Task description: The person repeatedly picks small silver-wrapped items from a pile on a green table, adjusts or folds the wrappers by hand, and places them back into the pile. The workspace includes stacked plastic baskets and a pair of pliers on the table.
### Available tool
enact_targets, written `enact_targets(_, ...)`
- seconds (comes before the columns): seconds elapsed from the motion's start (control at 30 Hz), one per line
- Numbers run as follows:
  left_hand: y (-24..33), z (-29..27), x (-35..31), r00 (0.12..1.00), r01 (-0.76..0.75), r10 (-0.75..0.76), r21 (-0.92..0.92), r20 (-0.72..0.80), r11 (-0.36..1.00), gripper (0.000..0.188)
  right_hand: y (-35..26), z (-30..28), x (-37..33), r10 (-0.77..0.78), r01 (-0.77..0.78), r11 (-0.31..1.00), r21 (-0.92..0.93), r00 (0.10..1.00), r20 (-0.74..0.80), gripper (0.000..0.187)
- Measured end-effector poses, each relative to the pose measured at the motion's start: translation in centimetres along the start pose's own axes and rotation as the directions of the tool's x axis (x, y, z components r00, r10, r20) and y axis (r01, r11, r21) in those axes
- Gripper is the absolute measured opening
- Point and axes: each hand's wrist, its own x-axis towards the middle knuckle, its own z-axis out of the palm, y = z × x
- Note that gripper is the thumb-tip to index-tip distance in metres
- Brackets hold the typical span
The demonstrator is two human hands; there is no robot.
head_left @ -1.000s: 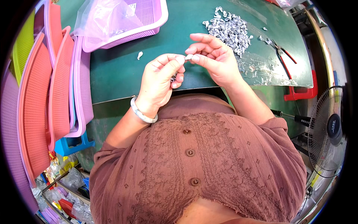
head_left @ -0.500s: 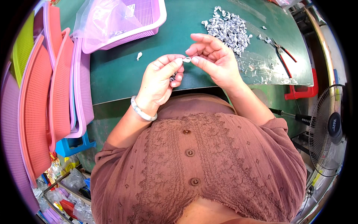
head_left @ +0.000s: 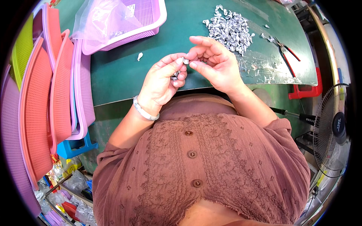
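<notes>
My left hand (head_left: 162, 77) is closed, pinching a small silver-grey teardrop-shaped piece (head_left: 185, 61) between thumb and forefinger. Several more such pieces (head_left: 175, 75) are tucked in its curled fingers. My right hand (head_left: 218, 66) meets the pinched piece from the right, its thumb and forefinger tips at the edge and the other fingers loosely bent. Beyond it lies a heap of the same grey pieces (head_left: 230, 30) on the green table (head_left: 181, 22). One single piece (head_left: 140, 56) rests on the table to the left of my hands.
A pink mesh basket (head_left: 151, 32) with a clear plastic bag (head_left: 105, 19) stands at the back left. Red-handled pliers (head_left: 286, 56) lie at the right. Stacked coloured baskets (head_left: 37, 105) line the left side, a blue stool (head_left: 77, 147) below. A fan (head_left: 332, 128) stands right of the table.
The pinched piece has turned between my fingertips and sits slightly further left. My right hand has shifted a little left, closer to my left fingertips.
</notes>
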Motion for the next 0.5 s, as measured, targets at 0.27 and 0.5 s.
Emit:
enact_targets(0.27,-0.13,-0.03,0.02,0.999,0.043,-0.043,0.001,0.019,0.999,0.016,-0.04,0.14,-0.04,-0.016,0.014,0.994,-0.112,1.0,-0.018,0.045)
enact_targets(0.5,-0.3,0.03,-0.01,0.997,0.065,-0.064,-0.012,0.044,0.998,0.013,-0.16,0.21,-0.01,-0.028,0.02,0.987,-0.159,0.999,-0.045,0.044)
